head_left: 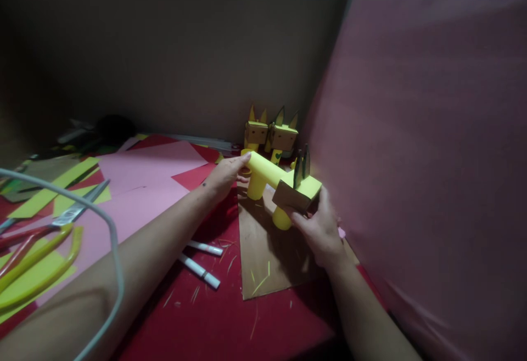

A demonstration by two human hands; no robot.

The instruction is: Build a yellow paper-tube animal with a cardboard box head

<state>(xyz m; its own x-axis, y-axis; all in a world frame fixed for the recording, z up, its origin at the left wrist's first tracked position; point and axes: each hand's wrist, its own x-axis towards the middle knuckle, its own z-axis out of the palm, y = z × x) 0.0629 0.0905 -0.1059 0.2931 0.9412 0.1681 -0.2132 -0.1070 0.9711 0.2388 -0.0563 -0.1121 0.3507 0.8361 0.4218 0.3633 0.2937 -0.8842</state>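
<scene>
Between my hands is a yellow paper animal figure (269, 170) with tube-shaped body and legs, a box-shaped cardboard head and two pointed ears. My left hand (230, 174) pinches the rear end of its body, fingers partly behind it. At the other end, my right hand (321, 224) grips the head from the side and below. A cardboard sheet (263, 262) lies under the figure; whether the legs touch it I cannot tell. Just behind stand two similar box-headed figures, a left one (256, 132) and a right one (284, 139), with pointed ears.
Scissors (68, 215) with red and yellow handles lie at the left on pink paper (152, 174) and yellow strips. A pale cable (117, 257) loops across the left foreground. Two white markers (201, 272) rest on the red tabletop (185, 322). Pink fabric (424, 158) hangs at the right.
</scene>
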